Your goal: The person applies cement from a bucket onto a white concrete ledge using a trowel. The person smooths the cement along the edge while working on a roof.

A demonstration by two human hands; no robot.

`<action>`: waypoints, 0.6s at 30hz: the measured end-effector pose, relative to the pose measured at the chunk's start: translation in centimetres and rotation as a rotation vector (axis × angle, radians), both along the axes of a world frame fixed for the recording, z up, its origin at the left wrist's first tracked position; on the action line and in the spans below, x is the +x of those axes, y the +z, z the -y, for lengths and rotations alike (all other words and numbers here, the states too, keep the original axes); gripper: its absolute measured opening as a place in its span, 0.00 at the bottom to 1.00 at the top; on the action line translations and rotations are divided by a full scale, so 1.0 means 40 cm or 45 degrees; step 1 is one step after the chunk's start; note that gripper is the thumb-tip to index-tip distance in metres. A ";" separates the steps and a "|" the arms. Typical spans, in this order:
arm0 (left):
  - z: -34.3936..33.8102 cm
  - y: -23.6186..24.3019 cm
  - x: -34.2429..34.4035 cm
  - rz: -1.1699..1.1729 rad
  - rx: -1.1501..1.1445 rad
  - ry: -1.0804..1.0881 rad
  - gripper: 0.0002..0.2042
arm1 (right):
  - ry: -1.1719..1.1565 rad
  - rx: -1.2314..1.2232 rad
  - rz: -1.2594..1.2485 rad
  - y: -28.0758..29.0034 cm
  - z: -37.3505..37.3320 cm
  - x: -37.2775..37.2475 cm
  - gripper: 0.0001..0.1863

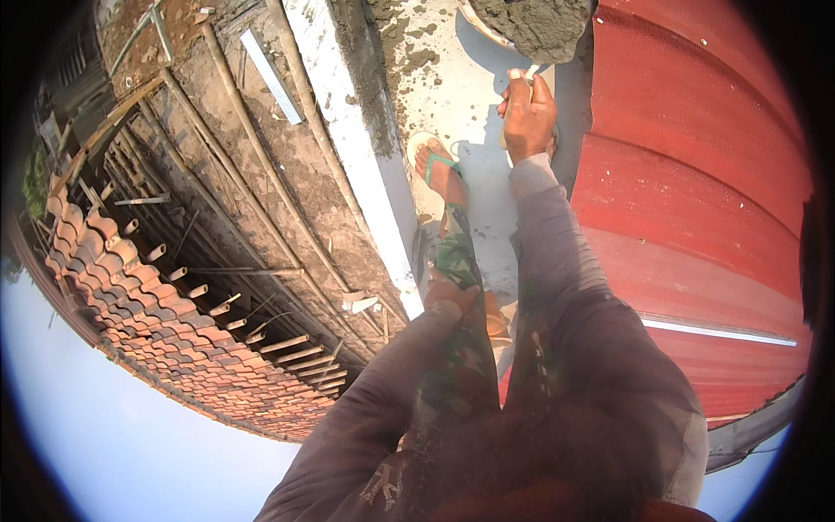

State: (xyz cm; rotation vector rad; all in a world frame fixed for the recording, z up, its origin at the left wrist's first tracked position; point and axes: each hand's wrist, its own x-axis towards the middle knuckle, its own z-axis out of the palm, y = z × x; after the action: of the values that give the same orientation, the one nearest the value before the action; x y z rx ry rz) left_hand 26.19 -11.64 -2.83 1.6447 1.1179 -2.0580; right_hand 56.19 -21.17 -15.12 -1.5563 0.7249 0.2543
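My right hand (529, 115) reaches forward, fingers closed round the handle of a trowel. The trowel's pale shank (532, 71) runs up to a heap of wet grey mortar (544, 26); its blade is hidden there. The mortar sits in a round container with a light rim (484, 26), cut off by the top of the view. Against my camouflage trouser leg (457, 252), near the knee, rests my left hand (452, 297). Its fingers are too unclear to make out. My left foot, in a sandal with a green strap (442, 163), stands on the mortar-spattered pale ledge (426, 96).
On the right slope red metal roof sheets (687, 157). A white wall edge (352, 113), smeared with mortar, borders the ledge on the left. Beyond it, far below, lie bamboo poles (248, 130) and a tiled roof (165, 322). An orange-brown object (496, 317) shows between my legs.
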 end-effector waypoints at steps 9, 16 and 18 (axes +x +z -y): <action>-0.024 -0.030 -0.054 0.027 -0.084 0.013 0.60 | 0.510 -0.299 -0.474 -0.111 -0.469 -0.198 0.16; -0.031 -0.003 -0.029 -0.006 -0.021 0.066 0.63 | -0.046 0.250 -0.639 -0.183 -0.267 -0.315 0.19; -0.034 -0.002 -0.042 -0.003 -0.027 0.092 0.64 | 0.010 0.397 -0.762 -0.185 -0.207 -0.319 0.20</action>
State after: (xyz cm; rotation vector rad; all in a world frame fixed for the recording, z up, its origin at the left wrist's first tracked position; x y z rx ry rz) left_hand 24.52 -10.29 -2.92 1.5686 1.1357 -2.0204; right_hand 43.43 -12.89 -22.52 -1.1840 1.0824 0.8217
